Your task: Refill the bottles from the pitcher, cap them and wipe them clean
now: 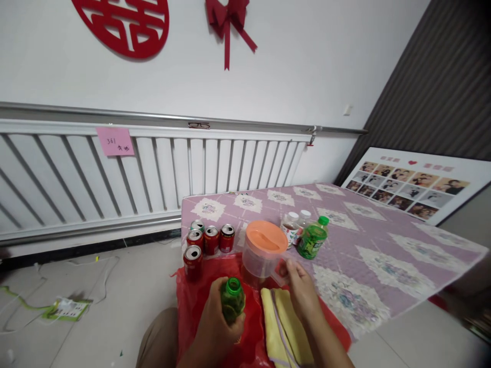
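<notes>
My left hand (218, 327) is wrapped round a green plastic bottle (232, 296), held upright with its mouth uncapped. My right hand (301, 286) has its fingers closed at the handle of a clear plastic pitcher (257, 263), which stands under an orange lid (266, 236). Beneath my right forearm lies a folded yellow cloth (282, 322) on a red plastic sheet (207, 276). Left of the pitcher stand several opened drink cans (211, 240). To its right are small white-capped bottles (290, 227) and a green-capped bottle (312, 237).
A purple flowered tablecloth (345, 255) covers the table. Behind it, a white radiator (215, 163) runs along the wall, with glasses (199, 125) on top and a pink note (115, 141) on its front. A photo board (414, 184) leans at right. Cables (103, 271) lie on the floor.
</notes>
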A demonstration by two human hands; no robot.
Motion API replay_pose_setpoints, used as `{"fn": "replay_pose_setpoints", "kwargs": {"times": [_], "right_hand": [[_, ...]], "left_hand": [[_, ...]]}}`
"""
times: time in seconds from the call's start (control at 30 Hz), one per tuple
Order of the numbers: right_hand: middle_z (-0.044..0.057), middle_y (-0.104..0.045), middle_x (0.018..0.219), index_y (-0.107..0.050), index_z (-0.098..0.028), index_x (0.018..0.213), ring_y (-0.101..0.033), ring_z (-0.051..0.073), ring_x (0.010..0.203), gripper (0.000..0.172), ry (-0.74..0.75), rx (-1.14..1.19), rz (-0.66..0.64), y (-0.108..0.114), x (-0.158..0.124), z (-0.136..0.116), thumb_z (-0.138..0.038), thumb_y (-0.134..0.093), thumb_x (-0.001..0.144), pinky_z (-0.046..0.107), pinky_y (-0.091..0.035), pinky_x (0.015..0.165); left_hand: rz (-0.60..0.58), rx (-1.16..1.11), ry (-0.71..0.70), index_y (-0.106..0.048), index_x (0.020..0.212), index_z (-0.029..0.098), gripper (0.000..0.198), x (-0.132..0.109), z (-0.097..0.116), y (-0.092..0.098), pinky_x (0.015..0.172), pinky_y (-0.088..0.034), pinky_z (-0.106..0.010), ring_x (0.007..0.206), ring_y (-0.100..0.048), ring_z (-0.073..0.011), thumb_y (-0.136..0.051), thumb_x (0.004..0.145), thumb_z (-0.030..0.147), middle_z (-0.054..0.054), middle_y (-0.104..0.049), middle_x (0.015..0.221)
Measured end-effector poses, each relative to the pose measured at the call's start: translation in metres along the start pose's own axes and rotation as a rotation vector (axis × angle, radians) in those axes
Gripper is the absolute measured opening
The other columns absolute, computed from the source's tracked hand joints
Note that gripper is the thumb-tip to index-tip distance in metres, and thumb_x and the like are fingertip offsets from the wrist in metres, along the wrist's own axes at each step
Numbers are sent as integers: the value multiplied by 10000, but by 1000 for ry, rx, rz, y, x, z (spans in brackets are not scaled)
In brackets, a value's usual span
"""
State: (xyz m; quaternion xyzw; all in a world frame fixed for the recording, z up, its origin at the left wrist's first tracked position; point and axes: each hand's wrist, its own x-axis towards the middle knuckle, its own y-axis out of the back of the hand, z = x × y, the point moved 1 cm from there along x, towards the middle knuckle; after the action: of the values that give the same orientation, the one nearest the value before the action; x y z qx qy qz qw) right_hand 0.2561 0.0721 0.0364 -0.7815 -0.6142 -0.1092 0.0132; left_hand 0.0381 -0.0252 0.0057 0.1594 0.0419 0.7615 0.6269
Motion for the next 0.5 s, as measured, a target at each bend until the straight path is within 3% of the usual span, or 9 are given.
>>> {"fn": "replay_pose_setpoints", "kwargs": {"times": [0.27, 0.5], "right_hand": [[-34, -578, 535, -679, -200, 716, -501, 147, 518, 557, 24, 87, 128, -27, 23, -17, -751, -681, 636, 254, -394, 473], [-53, -503, 500, -623, -191, 632, -419, 116, 483, 560, 43, 100, 136, -14, 29, -68, -741, -725, 597, 250, -372, 489]], "left_hand": [[-13, 8, -65, -361, 1306, 124, 710, 4, -15, -7, 993, -514, -458, 1113, -642, -302, -607, 643, 182, -197, -601, 1238], [-9, 20, -89, -351, 1325, 116, 720, 4, -23, -12, 1034, -484, -465, 1193, -606, -318, -599, 651, 160, -228, -562, 1318]]}}
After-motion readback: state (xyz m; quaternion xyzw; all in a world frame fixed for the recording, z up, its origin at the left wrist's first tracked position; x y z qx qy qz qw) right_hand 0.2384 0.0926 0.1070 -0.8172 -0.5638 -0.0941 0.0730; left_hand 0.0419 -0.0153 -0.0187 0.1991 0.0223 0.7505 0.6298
